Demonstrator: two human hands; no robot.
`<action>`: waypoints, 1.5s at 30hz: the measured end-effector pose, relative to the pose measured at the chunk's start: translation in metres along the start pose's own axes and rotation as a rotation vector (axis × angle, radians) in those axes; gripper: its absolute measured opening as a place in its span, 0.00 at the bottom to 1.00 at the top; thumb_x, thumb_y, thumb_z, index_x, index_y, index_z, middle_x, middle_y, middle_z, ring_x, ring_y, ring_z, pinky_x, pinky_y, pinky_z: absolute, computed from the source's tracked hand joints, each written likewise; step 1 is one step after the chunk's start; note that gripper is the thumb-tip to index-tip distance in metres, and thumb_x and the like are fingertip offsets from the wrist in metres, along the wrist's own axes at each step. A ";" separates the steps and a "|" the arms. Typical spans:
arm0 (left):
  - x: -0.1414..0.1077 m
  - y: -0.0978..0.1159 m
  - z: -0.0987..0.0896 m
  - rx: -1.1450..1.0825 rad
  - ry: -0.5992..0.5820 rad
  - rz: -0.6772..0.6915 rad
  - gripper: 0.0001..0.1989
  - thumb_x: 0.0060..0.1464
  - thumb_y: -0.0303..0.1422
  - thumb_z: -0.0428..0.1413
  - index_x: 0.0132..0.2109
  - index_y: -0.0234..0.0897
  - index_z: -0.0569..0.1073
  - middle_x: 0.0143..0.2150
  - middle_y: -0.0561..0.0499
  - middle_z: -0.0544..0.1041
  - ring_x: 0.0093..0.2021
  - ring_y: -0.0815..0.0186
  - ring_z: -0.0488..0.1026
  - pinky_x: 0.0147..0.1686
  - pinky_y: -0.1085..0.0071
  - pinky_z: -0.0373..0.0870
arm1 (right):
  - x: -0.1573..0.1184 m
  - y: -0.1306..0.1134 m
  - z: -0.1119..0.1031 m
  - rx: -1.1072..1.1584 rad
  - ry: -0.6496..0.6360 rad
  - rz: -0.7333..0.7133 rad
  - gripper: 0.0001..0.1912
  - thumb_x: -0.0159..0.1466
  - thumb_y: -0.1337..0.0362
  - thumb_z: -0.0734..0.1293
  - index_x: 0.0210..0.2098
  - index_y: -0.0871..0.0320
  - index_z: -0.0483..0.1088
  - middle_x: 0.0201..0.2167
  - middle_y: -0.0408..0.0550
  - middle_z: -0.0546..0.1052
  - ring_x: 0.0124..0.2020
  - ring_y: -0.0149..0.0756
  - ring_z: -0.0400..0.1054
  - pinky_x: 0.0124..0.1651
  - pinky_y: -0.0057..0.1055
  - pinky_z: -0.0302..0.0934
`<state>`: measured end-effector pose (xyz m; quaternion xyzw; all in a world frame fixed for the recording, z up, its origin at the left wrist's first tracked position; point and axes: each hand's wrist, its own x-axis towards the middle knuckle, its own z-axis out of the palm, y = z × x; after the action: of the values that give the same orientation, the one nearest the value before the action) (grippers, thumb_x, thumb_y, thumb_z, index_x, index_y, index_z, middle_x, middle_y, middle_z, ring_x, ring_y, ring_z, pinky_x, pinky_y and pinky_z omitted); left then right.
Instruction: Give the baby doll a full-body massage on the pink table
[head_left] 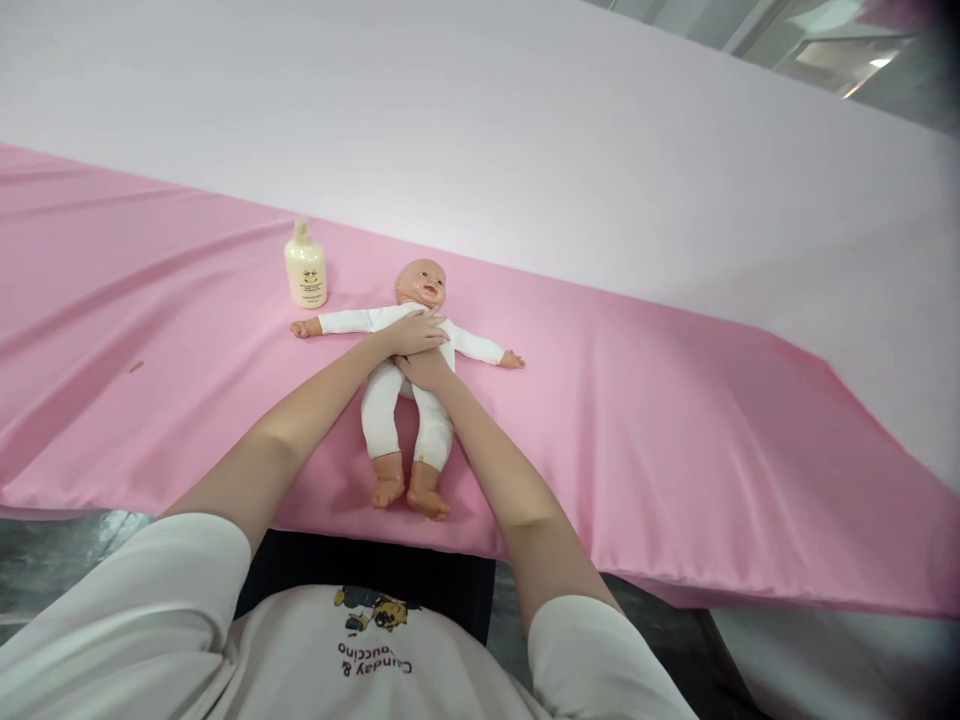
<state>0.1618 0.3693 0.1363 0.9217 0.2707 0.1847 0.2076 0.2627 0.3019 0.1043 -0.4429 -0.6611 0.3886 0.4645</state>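
Doll [383, 400], bald plastic head, white cloth body, face-up mid-scene on smooth pink cloth [660, 430]; left hand [418, 332] laid flat on chest, right hand [424, 369] at belly, grip unclear; glossy cream bottle [306, 272], far left.

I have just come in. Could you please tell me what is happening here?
Someone is touching a doll that lies face up on a pink cloth, feet toward the near edge. The left hand is on its chest, and the right hand is just below. A bottle stands upright to the left, untouched.
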 end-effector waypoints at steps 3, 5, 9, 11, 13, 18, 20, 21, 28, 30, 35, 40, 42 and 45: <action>0.002 -0.017 0.007 0.016 0.003 -0.029 0.16 0.64 0.36 0.53 0.54 0.45 0.80 0.70 0.49 0.68 0.76 0.48 0.54 0.73 0.43 0.46 | -0.001 0.004 0.002 -0.133 -0.007 -0.008 0.32 0.61 0.47 0.72 0.62 0.49 0.71 0.69 0.43 0.68 0.78 0.54 0.41 0.81 0.50 0.28; 0.003 -0.025 0.008 0.013 0.036 -0.023 0.17 0.63 0.37 0.53 0.55 0.47 0.80 0.70 0.50 0.69 0.75 0.49 0.55 0.73 0.44 0.48 | 0.000 0.006 0.003 -0.236 -0.036 -0.035 0.33 0.58 0.49 0.75 0.59 0.56 0.74 0.68 0.49 0.69 0.77 0.58 0.43 0.81 0.50 0.29; 0.005 -0.031 0.012 0.005 0.127 -0.029 0.18 0.62 0.37 0.53 0.54 0.46 0.81 0.69 0.49 0.70 0.74 0.49 0.57 0.73 0.47 0.51 | 0.000 0.006 0.003 -0.404 -0.049 -0.108 0.27 0.58 0.59 0.75 0.55 0.60 0.75 0.66 0.52 0.71 0.76 0.61 0.46 0.80 0.53 0.31; 0.004 -0.031 0.014 -0.008 0.179 -0.054 0.18 0.61 0.36 0.53 0.55 0.44 0.80 0.68 0.47 0.71 0.73 0.50 0.59 0.73 0.49 0.51 | -0.003 0.005 0.004 -0.488 -0.020 -0.131 0.25 0.61 0.63 0.73 0.57 0.61 0.74 0.65 0.53 0.72 0.76 0.59 0.47 0.80 0.53 0.28; 0.001 -0.029 0.015 -0.012 0.212 -0.071 0.19 0.63 0.37 0.52 0.56 0.42 0.80 0.67 0.46 0.72 0.71 0.51 0.62 0.73 0.51 0.50 | -0.007 0.004 0.005 -0.562 0.009 -0.146 0.24 0.63 0.64 0.71 0.57 0.65 0.74 0.64 0.57 0.73 0.74 0.59 0.49 0.79 0.52 0.26; -0.020 -0.020 0.010 0.125 0.131 -0.034 0.24 0.68 0.38 0.44 0.63 0.38 0.74 0.70 0.43 0.68 0.73 0.54 0.58 0.73 0.52 0.49 | -0.015 0.008 -0.003 -0.665 -0.021 -0.237 0.16 0.66 0.63 0.68 0.51 0.61 0.78 0.57 0.55 0.79 0.68 0.54 0.61 0.78 0.56 0.38; -0.034 -0.015 0.009 0.186 0.095 -0.025 0.26 0.70 0.39 0.40 0.66 0.36 0.70 0.73 0.43 0.63 0.75 0.55 0.54 0.74 0.54 0.48 | -0.018 0.012 -0.014 -0.668 -0.089 -0.320 0.13 0.69 0.62 0.63 0.45 0.57 0.80 0.51 0.53 0.81 0.62 0.50 0.67 0.75 0.56 0.46; -0.041 -0.012 0.010 0.203 0.085 -0.033 0.27 0.71 0.39 0.39 0.68 0.37 0.69 0.74 0.44 0.61 0.76 0.56 0.52 0.74 0.55 0.48 | -0.020 0.015 -0.020 -0.657 -0.122 -0.369 0.15 0.71 0.62 0.61 0.43 0.56 0.80 0.49 0.53 0.82 0.59 0.48 0.69 0.74 0.55 0.51; -0.073 0.004 0.010 0.237 0.001 -0.033 0.33 0.70 0.46 0.40 0.76 0.39 0.54 0.78 0.46 0.50 0.78 0.51 0.45 0.75 0.47 0.38 | -0.026 0.031 -0.052 -0.529 -0.074 -0.398 0.27 0.75 0.50 0.52 0.55 0.55 0.77 0.57 0.55 0.78 0.64 0.46 0.67 0.73 0.53 0.54; -0.076 0.005 0.008 0.219 -0.030 0.034 0.35 0.69 0.47 0.41 0.77 0.39 0.51 0.78 0.45 0.49 0.79 0.50 0.42 0.75 0.46 0.35 | -0.025 0.034 -0.053 -0.536 -0.062 -0.353 0.28 0.74 0.49 0.51 0.56 0.55 0.76 0.60 0.55 0.76 0.67 0.47 0.65 0.73 0.54 0.53; -0.076 0.006 0.009 0.176 -0.038 0.202 0.32 0.68 0.46 0.42 0.75 0.44 0.56 0.77 0.47 0.52 0.79 0.51 0.44 0.75 0.48 0.31 | -0.017 0.036 -0.054 -0.673 -0.081 -0.197 0.35 0.73 0.46 0.50 0.72 0.56 0.59 0.75 0.50 0.57 0.78 0.49 0.42 0.77 0.56 0.43; -0.075 0.009 0.012 0.147 -0.053 0.278 0.31 0.69 0.46 0.41 0.74 0.47 0.58 0.77 0.50 0.54 0.78 0.56 0.49 0.75 0.52 0.32 | 0.001 0.038 -0.058 -0.779 -0.077 -0.058 0.37 0.72 0.45 0.51 0.75 0.53 0.51 0.77 0.47 0.49 0.79 0.50 0.38 0.77 0.57 0.44; -0.075 0.010 0.011 0.143 -0.055 0.257 0.30 0.69 0.46 0.40 0.74 0.48 0.59 0.77 0.51 0.54 0.78 0.58 0.47 0.76 0.54 0.33 | 0.007 0.038 -0.057 -0.790 -0.066 -0.026 0.37 0.72 0.47 0.50 0.76 0.56 0.48 0.77 0.48 0.49 0.79 0.48 0.39 0.77 0.56 0.44; -0.075 0.010 0.009 0.126 -0.038 0.166 0.30 0.70 0.43 0.37 0.74 0.45 0.59 0.77 0.53 0.55 0.78 0.61 0.47 0.76 0.57 0.36 | 0.005 0.034 -0.052 -0.832 -0.013 0.051 0.38 0.73 0.51 0.49 0.75 0.67 0.47 0.77 0.59 0.50 0.79 0.49 0.41 0.77 0.54 0.45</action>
<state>0.1113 0.3156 0.1168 0.9555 0.2007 0.1661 0.1383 0.3196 0.3222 0.0884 -0.6066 -0.7535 0.1026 0.2320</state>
